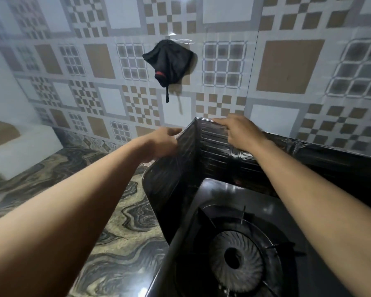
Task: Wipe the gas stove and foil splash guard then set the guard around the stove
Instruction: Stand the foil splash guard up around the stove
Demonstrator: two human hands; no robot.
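Note:
The black gas stove (214, 202) sits on a marbled counter, its round burner (236, 259) at the lower middle. A dark, ribbed foil splash guard (210, 151) stands upright around the stove's left and back sides, folded at a corner near the wall. My left hand (159, 144) is at the outer face of the guard's left panel, near its top edge, fingers curled against it. My right hand (238, 130) rests on the top rim of the back panel beside the corner, fingers laid over the edge.
A black cloth (169, 60) hangs taped to the patterned tile wall above the guard. The marbled counter (120, 224) stretches left of the stove. A white box (24, 146) and a brown box (0, 131) stand at the far left.

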